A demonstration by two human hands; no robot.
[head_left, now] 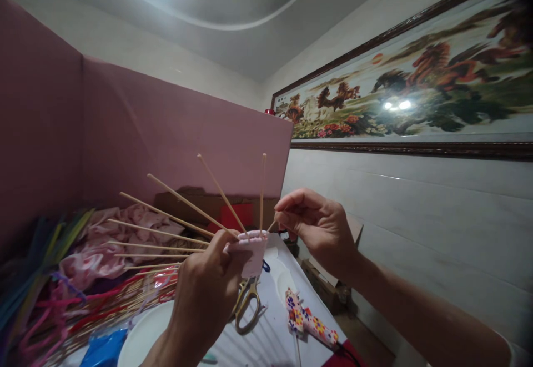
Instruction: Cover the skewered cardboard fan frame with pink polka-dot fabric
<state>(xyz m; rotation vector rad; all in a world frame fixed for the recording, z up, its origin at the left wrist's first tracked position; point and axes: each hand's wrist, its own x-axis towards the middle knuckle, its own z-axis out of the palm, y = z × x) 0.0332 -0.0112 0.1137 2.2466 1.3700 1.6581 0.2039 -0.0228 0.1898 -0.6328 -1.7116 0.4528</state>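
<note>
My left hand (208,289) is closed around a small pale pink piece (252,256), held up above the table. Several thin wooden sticks (222,194) fan out from its upper edge, up and to the left. At the right end of that edge, my right hand (318,225) pinches another thin stick (272,225), whose lower tip meets the piece. The left fingers hide part of the pink piece and some stick ends. Below the left hand lie scissors with gold-coloured handles (249,311).
On the white table (266,347) rests a flower-patterned glue gun (306,320). Pink fabric (100,239), fuzzy coloured stems (45,322), loose sticks, a white plate (141,333) and a blue packet (104,349) crowd the left. A pink partition (179,134) stands behind; cardboard boxes (322,286) sit right.
</note>
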